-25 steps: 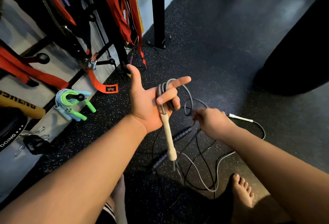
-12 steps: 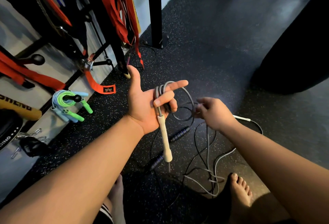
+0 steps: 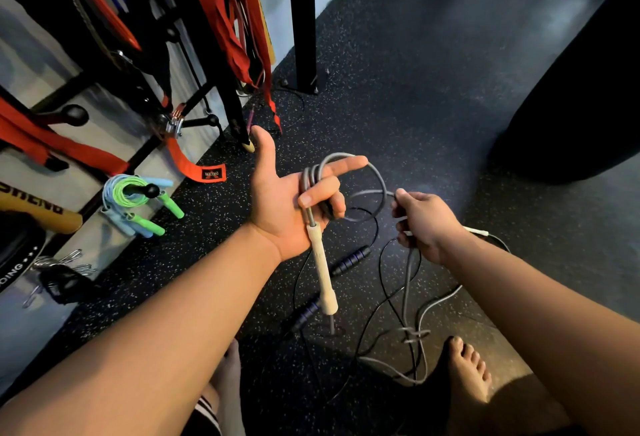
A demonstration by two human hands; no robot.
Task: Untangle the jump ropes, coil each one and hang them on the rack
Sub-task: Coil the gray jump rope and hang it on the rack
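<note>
In the middle of the frame, the left hand [image 3: 287, 207] is facing palm up. Its thumb and first finger are sticking out straight. Its other fingers are curling over a few loops of the gray rope [image 3: 378, 180], so this hand is holding the loops. A light wooden handle [image 3: 322, 271] is hanging down from those loops, under the hand.

Just to the right, the right hand [image 3: 427, 224] is closing its fingers around the same gray rope and gripping it. One big loop is stretching between the two hands. From the right hand the gray rope is dropping down to the floor [image 3: 398, 72]. Its other handle, a white one [image 3: 476, 230], is peeking out behind the right hand.

On the floor below the hands, a black rope [image 3: 349, 259] with dark handles is lying. Its thin cord is crossing the gray rope, and the two are tangling together near the bare right foot [image 3: 467, 370] at the bottom right. A bare left foot [image 3: 228, 376] is showing at the bottom middle.

At the left of the frame, the rack [image 3: 197, 121] is standing by the wall. A green rope and a blue rope [image 3: 138, 200] are hanging coiled on one peg. Red straps [image 3: 221, 20] are hanging at the upper left, with a black post [image 3: 303, 20] beside them. A big dark bag [image 3: 571, 106] is filling the upper right.
</note>
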